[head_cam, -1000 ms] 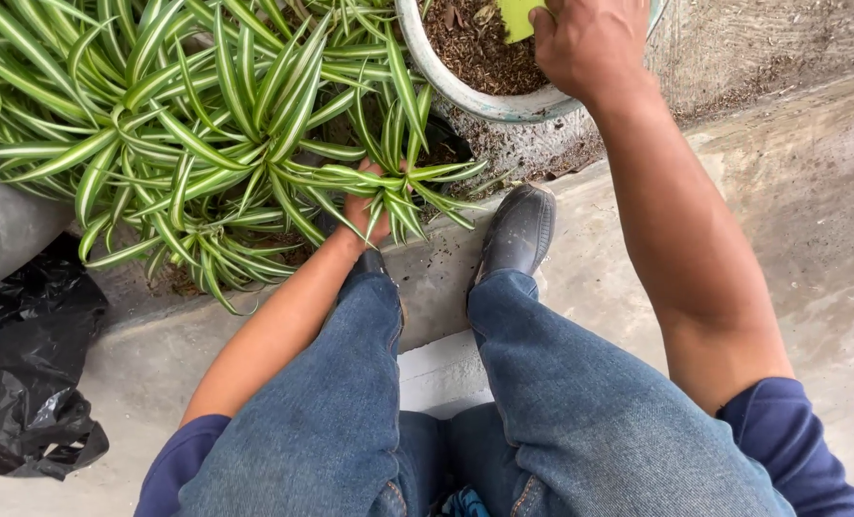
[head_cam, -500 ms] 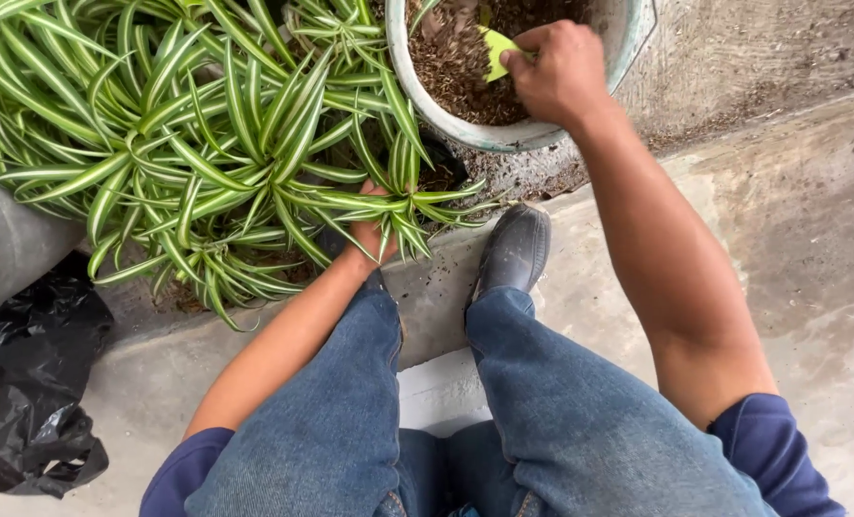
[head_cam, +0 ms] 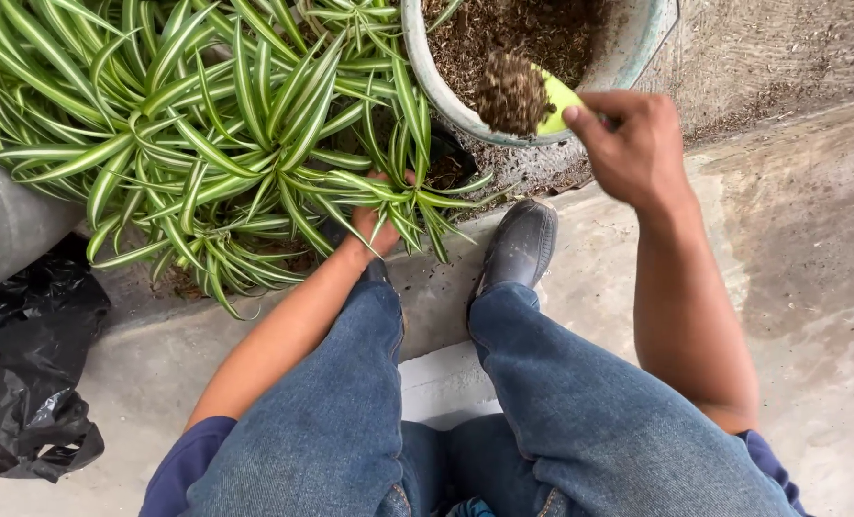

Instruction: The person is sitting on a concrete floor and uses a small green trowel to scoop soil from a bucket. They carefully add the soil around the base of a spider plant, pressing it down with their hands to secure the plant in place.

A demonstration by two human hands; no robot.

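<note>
A crumpled black plastic bag (head_cam: 20,383) is lying at the far left edge on the concrete floor (head_cam: 809,316). Beside it, a striped green plant (head_cam: 207,134) is spreading widely. The left hand (head_cam: 381,218) is buried among its leaves; its grip cannot be told. A yellow-green scoop (head_cam: 553,103), loaded with soil, is being gripped by the closed right hand (head_cam: 630,144) over the rim of the grey pot (head_cam: 628,53). Open floor is being left at the right.

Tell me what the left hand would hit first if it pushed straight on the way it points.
Probably the striped leaves of the spider plant: the left hand already reaches in among them, pointing up the picture. What lies beyond is hidden, and depth is unclear.
</note>
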